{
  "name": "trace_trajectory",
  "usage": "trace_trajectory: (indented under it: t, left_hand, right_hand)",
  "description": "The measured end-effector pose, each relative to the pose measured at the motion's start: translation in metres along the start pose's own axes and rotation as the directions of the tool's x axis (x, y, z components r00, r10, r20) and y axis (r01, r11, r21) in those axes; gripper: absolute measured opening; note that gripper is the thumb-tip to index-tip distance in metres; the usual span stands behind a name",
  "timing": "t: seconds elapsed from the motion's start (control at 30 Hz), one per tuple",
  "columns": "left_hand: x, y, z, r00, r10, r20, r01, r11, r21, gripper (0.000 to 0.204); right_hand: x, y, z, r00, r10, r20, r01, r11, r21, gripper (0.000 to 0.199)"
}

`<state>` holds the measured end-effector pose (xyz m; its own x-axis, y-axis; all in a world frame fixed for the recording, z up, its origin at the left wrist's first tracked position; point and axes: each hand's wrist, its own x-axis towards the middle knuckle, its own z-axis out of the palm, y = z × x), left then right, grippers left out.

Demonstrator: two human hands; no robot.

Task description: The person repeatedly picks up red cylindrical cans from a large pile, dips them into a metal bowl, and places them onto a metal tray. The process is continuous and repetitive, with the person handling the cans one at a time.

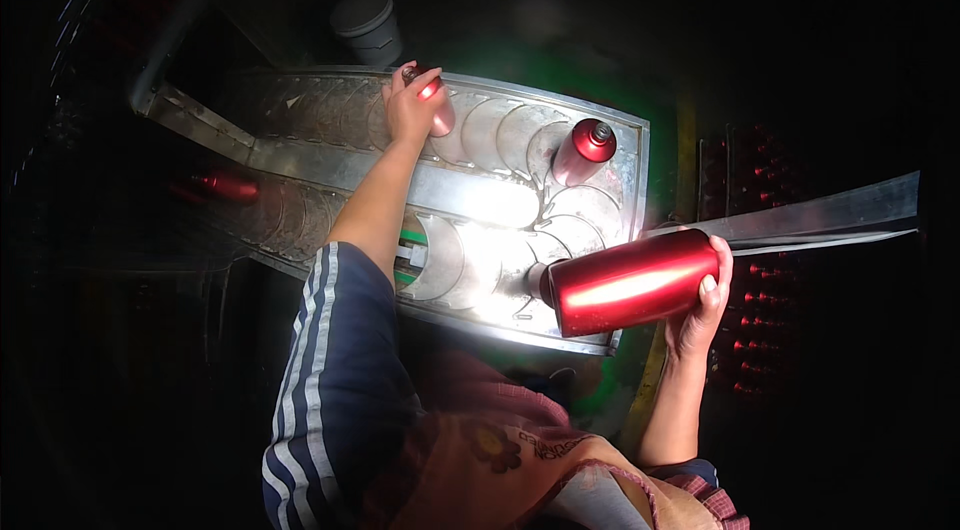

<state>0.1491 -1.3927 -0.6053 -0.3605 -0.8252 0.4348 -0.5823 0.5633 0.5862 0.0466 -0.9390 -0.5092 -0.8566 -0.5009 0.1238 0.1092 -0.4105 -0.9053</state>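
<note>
My left hand (408,112) reaches over the far lane of a metal slat conveyor (515,135). Its fingers are closed round the top of a red metallic bottle (441,118) that stands on the slats. Close to me on the right, my right hand (706,302) grips the base end of a second red bottle (630,282). That bottle lies nearly sideways, its neck end pointing left over the near lane. A third red bottle (585,152), with a dark top, stands untouched at the conveyor's right turn, between my two hands.
Another red bottle (236,188) sits in shadow at the left. A white lidded bucket (366,22) is beyond the conveyor's far edge. Long metal strips (820,215) jut out to the right, near rows of shiny red items (757,345). Strong glare covers the conveyor's middle.
</note>
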Motion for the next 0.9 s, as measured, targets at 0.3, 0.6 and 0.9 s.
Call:
trace_trajectory:
  t: [0.3,0.6,0.9]
  left_hand:
    - [0.025,-0.044,-0.037,0.994,0.099,-0.049,-0.104,0.986,-0.13,0.035]
    - [-0.032,-0.175,-0.258,0.879,-0.13,-0.458,0.145,0.989,-0.002,0.048]
    - [-0.067,-0.232,-0.23,0.892,-0.363,-0.268,0.31,0.925,-0.221,0.031]
  right_hand:
    - [0.168,0.199,0.244,0.874,-0.099,0.476,0.47,0.424,-0.774,0.04]
    - [0.168,0.203,0.278,0.777,-0.199,0.597,0.62,0.403,-0.673,0.056]
    - [0.059,0.061,0.215,0.823,-0.043,0.566,0.333,0.843,-0.421,0.045]
